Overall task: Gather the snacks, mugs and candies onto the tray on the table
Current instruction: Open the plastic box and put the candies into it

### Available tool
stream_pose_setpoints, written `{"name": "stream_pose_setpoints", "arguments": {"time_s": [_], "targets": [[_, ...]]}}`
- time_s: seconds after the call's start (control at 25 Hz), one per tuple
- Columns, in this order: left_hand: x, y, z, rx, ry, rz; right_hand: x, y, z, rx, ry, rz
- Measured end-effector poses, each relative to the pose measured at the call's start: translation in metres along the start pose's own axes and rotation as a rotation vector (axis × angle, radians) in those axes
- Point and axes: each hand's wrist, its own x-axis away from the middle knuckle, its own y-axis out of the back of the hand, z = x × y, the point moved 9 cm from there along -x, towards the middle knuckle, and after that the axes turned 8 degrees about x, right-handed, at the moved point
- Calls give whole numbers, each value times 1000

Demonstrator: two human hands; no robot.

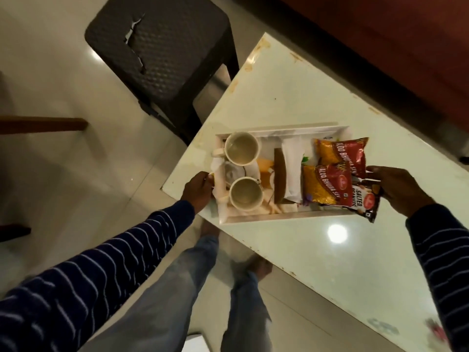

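So the white tray point(256, 219) is sitting on the pale table point(317, 250), right up at the table's corner nearest the dark plastic stool point(162, 54). Both cream mugs are already in it, at the tray's left end: one mug point(241, 148) in the far-left corner, the second mug point(245, 194) by the near-left corner, both upright and looking empty. Middle of the tray has a white folded packet point(293, 168) lying next to a brown strip, can't really tell what either is.

At the right end there are two red-and-yellow Aloo Bhujia packs, the far pack point(340, 154) hanging over the tray's right edge, the near pack point(326, 186) overlapping it. Under those is a dark salted peanuts pack point(365, 204) sticking out past the tray's near-right corner onto the table.

The person's left hand point(199, 190) is curled around the tray's left edge, fingers closed on the rim. The right hand point(396, 191) is at the right end, fingers on the peanuts pack and the far bhujia pack, but whether it's actually pinching them or just resting there I can't tell.

Striped navy sleeves, grey jeans, standing at the table's near-left edge.
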Motion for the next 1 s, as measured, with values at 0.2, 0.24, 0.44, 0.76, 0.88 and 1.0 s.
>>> {"name": "stream_pose_setpoints", "arguments": {"time_s": [0.2, 0.24, 0.44, 0.76, 0.88, 1.0], "targets": [[-5, -13, -6, 63, 6, -59, -19, -5, -6, -40, -31, 79], [-5, -15, -8, 62, 2, -85, -22, -7, -9, -54, -37, 91], [0, -28, -25, 51, -67, -126, -18, 2, -33, -198, -11, 78], [12, -159, -103, -119, -250, 101, 61, 95, -190, -503, -101, -57], [20, -216, -113, -243, -303, 153, 68, 121, -251, -580, -129, -120], [29, -257, -106, -307, -309, 183, 72, 140, -289, -632, -145, -172]]}}
